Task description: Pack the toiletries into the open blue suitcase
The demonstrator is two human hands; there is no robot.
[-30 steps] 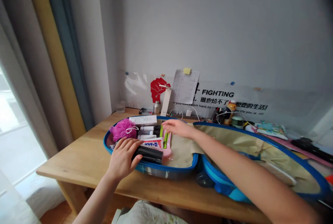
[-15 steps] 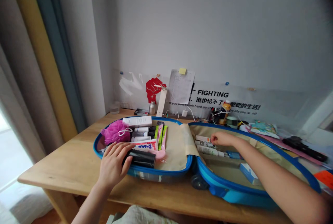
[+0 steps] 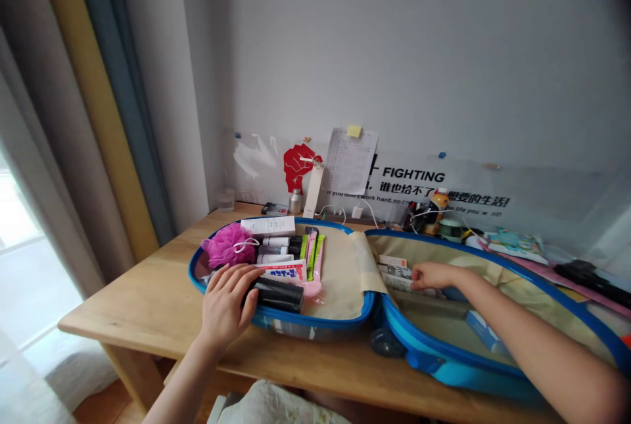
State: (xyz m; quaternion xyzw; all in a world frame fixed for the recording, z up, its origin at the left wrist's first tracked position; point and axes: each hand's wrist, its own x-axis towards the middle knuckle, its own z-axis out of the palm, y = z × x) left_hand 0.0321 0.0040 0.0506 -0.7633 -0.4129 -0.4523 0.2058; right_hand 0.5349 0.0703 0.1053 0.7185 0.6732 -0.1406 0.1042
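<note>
My left hand is curled over the near end of a black cylinder, with the thumb in front and the fingers behind. The fingertips touch a toothpaste tube. Inside the right half of an open blue suitcase, my right hand has its fingers pinched on a white tube. Small packages lie just beyond it. A blue-and-white box rests nearer in the same half.
The left half holds a purple bath puff, a white box, several white-and-black bottles and green-and-pink packs. Behind the suitcase on the wooden table are a white lamp, cables and bottles.
My right hand has shifted nearer, from the small packages onto the white tube. My left hand stays on the black cylinder. The view has turned slightly left.
</note>
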